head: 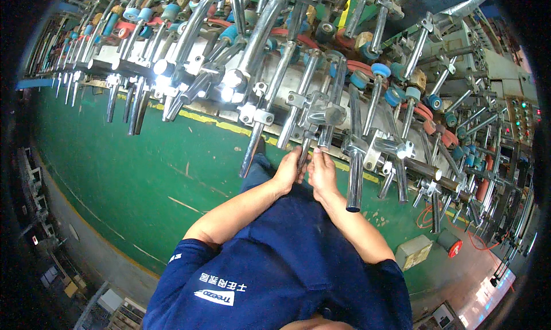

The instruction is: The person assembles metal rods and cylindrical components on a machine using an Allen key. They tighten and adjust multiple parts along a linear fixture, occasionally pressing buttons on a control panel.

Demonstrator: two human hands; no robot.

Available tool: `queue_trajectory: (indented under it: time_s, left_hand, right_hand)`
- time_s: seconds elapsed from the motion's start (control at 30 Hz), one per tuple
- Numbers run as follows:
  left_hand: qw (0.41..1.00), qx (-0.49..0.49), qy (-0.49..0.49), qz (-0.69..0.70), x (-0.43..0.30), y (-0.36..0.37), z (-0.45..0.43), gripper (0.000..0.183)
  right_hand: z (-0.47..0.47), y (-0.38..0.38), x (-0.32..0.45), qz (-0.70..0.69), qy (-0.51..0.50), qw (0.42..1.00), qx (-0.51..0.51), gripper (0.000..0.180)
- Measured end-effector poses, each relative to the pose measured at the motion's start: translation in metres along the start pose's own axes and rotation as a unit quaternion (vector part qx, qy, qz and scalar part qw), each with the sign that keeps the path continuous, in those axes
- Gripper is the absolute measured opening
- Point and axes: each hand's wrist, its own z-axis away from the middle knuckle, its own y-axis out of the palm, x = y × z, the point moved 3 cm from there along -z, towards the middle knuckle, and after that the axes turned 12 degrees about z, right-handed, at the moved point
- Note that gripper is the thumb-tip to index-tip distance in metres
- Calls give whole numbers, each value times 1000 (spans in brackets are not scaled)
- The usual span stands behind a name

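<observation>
Both hands are at the near side of a machine with many clamped metal rods and rollers. My left hand (pixel 289 168) has its fingers closed around the lower part of a thin metal rod (pixel 304 151), which hangs from a small clamp. Close beside it, my right hand (pixel 323 170) is raised with thumb and fingers at the lower end of a thicker metal rod (pixel 325 136); its grip is partly hidden. Above the hands are metal clamp blocks (pixel 296 99) on chrome rods. A large chrome tube (pixel 354 179) hangs just right of my right hand.
Rod ends stick out towards me on both sides, among them a long chrome rod (pixel 252 151) at the left. Blue rollers (pixel 381 70) and red belting (pixel 417 111) lie behind. A beige box (pixel 413 252) and a red-and-black reel (pixel 450 244) stand on the green floor at right.
</observation>
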Motion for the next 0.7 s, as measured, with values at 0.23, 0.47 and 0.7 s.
queue_trajectory:
  time_s: [0.23, 0.47, 0.7]
  left_hand:
    - [998, -5, -34, 58, 19, -25, -20, 51]
    - [982, 37, -80, 166, 13, -29, -19, 51]
    - [980, 60, -117, 147, 7, -33, 3, 57]
  right_hand:
    - [1, 34, -5, -159, 50, 983, -77, 42]
    - [-4, 57, -5, -252, 42, 959, -121, 43]
    - [0, 56, -2, -282, 46, 952, -104, 36]
